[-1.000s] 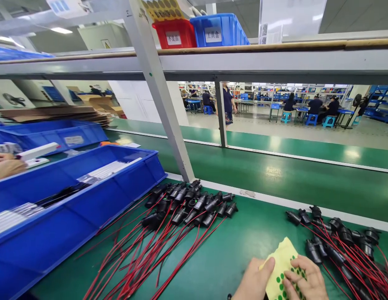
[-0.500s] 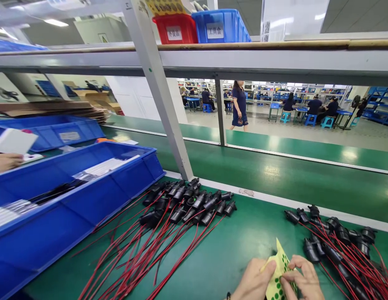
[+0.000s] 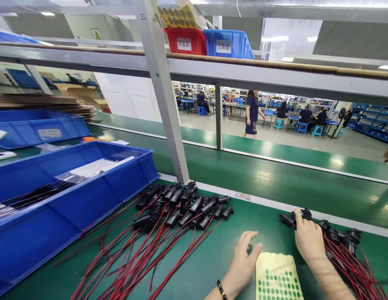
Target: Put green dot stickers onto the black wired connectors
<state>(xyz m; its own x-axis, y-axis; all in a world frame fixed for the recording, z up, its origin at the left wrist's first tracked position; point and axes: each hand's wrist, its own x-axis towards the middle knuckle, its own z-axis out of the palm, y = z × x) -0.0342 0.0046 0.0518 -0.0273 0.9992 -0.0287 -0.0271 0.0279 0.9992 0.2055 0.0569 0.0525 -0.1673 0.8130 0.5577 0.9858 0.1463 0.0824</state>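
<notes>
My left hand (image 3: pixel 244 258) lies open on the green bench top, fingers spread, its thumb at the edge of a yellow sticker sheet (image 3: pixel 277 277) with rows of green dots that lies flat between my hands. My right hand (image 3: pixel 308 239) reaches onto the right-hand pile of black connectors (image 3: pixel 341 237) with red wires, index finger stretched out onto one of them. The back of that hand faces me, so its grip is hidden. A larger pile of the same connectors (image 3: pixel 184 206) lies to the left of my left hand, red wires trailing toward me.
A long blue bin (image 3: pixel 56 225) holding flat parts stands at the left, a second blue bin (image 3: pixel 40 131) behind it. A grey slanted post (image 3: pixel 162 104) rises behind the left pile. A green conveyor belt (image 3: pixel 275 179) runs beyond. A person (image 3: pixel 253 112) walks in the background.
Both hands have let go of the sticker sheet, which now lies flat on the bench. My right hand moved up and right onto the right connector pile. My left hand opened beside the sheet.
</notes>
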